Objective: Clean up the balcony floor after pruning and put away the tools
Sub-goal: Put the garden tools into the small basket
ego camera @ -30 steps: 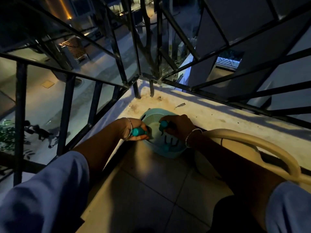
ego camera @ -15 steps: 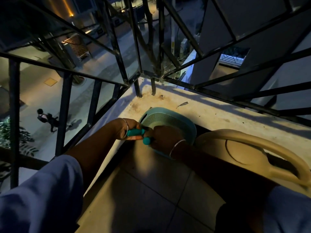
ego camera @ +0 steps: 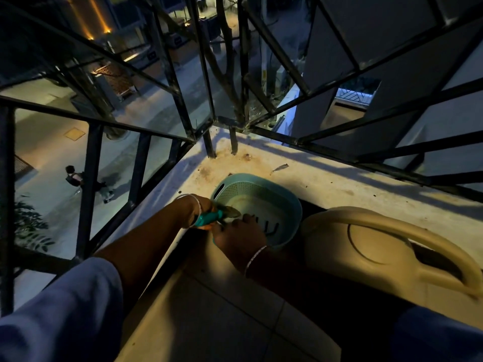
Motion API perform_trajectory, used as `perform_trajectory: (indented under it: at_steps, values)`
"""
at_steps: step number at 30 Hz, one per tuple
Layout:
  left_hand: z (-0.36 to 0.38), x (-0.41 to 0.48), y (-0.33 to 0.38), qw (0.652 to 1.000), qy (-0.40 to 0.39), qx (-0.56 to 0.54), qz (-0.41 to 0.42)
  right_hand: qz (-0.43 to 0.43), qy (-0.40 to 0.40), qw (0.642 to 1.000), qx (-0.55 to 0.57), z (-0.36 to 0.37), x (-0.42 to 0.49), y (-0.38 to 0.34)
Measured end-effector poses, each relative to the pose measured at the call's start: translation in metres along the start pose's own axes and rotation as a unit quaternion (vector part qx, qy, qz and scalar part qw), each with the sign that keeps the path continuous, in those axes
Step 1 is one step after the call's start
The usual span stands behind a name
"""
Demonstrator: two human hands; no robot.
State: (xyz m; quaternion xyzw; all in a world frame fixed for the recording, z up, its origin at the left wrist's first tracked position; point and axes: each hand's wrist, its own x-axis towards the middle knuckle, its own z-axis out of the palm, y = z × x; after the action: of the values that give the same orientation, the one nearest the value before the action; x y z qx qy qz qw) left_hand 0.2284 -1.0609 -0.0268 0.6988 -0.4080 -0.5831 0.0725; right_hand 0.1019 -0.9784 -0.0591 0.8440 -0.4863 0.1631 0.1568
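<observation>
Near, above the floor tiles (ego camera: 209, 322), the left hand (ego camera: 201, 209) has its fingers wrapped round a teal-handled tool (ego camera: 211, 218), blade pointing into the teal basket (ego camera: 251, 190), likely to stow it. The right hand (ego camera: 240, 239) curls at the basket's near rim; what it holds I cannot tell. Right of the basket, a watering can (ego camera: 379, 244) sits below the ledge (ego camera: 326, 184)

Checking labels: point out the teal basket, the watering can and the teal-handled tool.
teal basket (ego camera: 261, 190), head view, far perforated wall.
watering can (ego camera: 376, 244), head view, top of the body.
teal-handled tool (ego camera: 210, 218), head view, teal handle.
</observation>
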Motion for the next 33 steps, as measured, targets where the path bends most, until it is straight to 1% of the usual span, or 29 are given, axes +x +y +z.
perform_trajectory:
  at_steps: [1,3,5,7,12,15,17,18,19,20,22,23,24,25,26,27,29,30,32,33]
  values:
    - [0.001,0.002,0.001,1.000,-0.002,0.010,-0.016,0.007,-0.009,1.000,-0.008,-0.003,0.002,0.001]
    - [0.003,0.000,0.002,0.999,-0.009,0.013,-0.047,-0.017,-0.003,0.999,-0.029,-0.002,0.002,0.001]
    - [0.005,-0.005,0.004,0.999,-0.004,-0.001,-0.054,-0.038,-0.012,0.999,-0.032,-0.009,0.002,0.002]
    - [0.005,-0.006,0.003,0.998,0.001,-0.002,-0.055,-0.040,0.011,0.999,-0.020,-0.010,0.002,0.001]
    - [0.007,-0.008,0.002,0.997,-0.024,-0.021,-0.070,-0.013,-0.004,1.000,-0.012,-0.012,0.002,-0.003]
    - [0.006,-0.006,0.001,0.996,-0.033,-0.015,-0.076,-0.023,-0.006,1.000,-0.016,-0.020,0.001,-0.003]
    - [0.005,0.000,-0.001,0.995,-0.037,-0.012,-0.088,0.003,-0.003,1.000,0.010,-0.025,0.003,-0.003]
    - [0.004,0.004,-0.003,0.994,-0.046,-0.006,-0.097,0.021,-0.015,0.999,0.025,-0.029,0.004,-0.002]
    - [0.003,0.009,-0.005,0.993,-0.051,-0.005,-0.106,0.036,-0.053,0.997,0.045,-0.029,0.004,0.000]
    - [0.003,0.011,-0.007,0.992,-0.053,-0.006,-0.113,0.042,-0.120,0.989,0.069,-0.031,0.006,0.004]
    - [0.002,0.014,-0.009,0.992,-0.056,-0.008,-0.113,0.059,-0.255,0.959,0.109,-0.030,0.007,0.015]
    - [0.001,0.016,-0.011,0.992,-0.055,-0.008,-0.109,0.064,-0.288,0.948,0.117,-0.030,0.009,0.025]
    - [0.000,0.017,-0.012,0.993,-0.054,-0.010,-0.104,0.073,-0.304,0.942,0.120,-0.031,0.011,0.037]
    - [-0.001,0.018,-0.012,0.993,-0.056,-0.016,-0.099,0.083,-0.309,0.939,0.127,-0.034,0.016,0.050]
    - [-0.002,0.019,-0.013,0.993,-0.059,-0.022,-0.095,0.114,-0.300,0.934,0.160,-0.034,0.020,0.065]
    - [-0.004,0.020,-0.013,0.993,-0.064,-0.026,-0.097,0.162,-0.290,0.916,0.227,-0.038,0.025,0.080]
    - [-0.010,0.022,-0.015,0.991,-0.078,-0.025,-0.107,0.255,-0.274,0.859,0.350,-0.042,0.027,0.106]
    - [-0.013,0.021,-0.015,0.990,-0.087,-0.018,-0.111,0.291,-0.256,0.846,0.366,-0.043,0.024,0.116]
    - [-0.018,0.021,-0.018,0.988,-0.103,-0.006,-0.115,0.337,-0.234,0.848,0.334,-0.039,0.014,0.134]
    - [-0.020,0.020,-0.019,0.987,-0.109,-0.009,-0.116,0.353,-0.237,0.849,0.315,-0.037,0.008,0.140]
